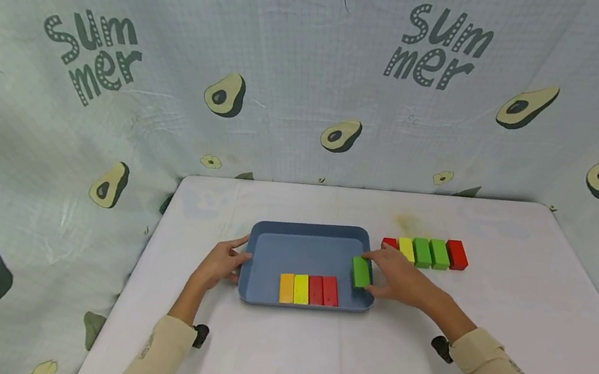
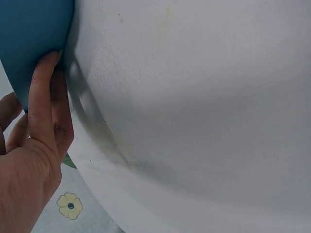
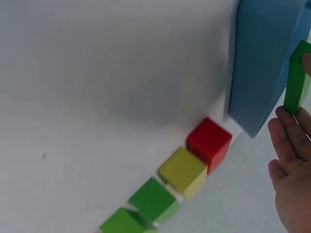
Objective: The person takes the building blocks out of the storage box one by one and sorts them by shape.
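A blue-grey tray lies on the white table. My left hand grips its left rim; in the left wrist view the fingers lie against the tray wall. At the tray's right end, my right hand pinches a green block between thumb and fingers, over the tray's inside; whether it touches the tray floor I cannot tell. Along the tray's near side stand an orange block, a yellow block and two red blocks, side by side.
Right of the tray, behind my right hand, runs a row of blocks: a red block partly hidden in the head view, a yellow block, two green blocks and another red block. A patterned cloth hangs behind the table.
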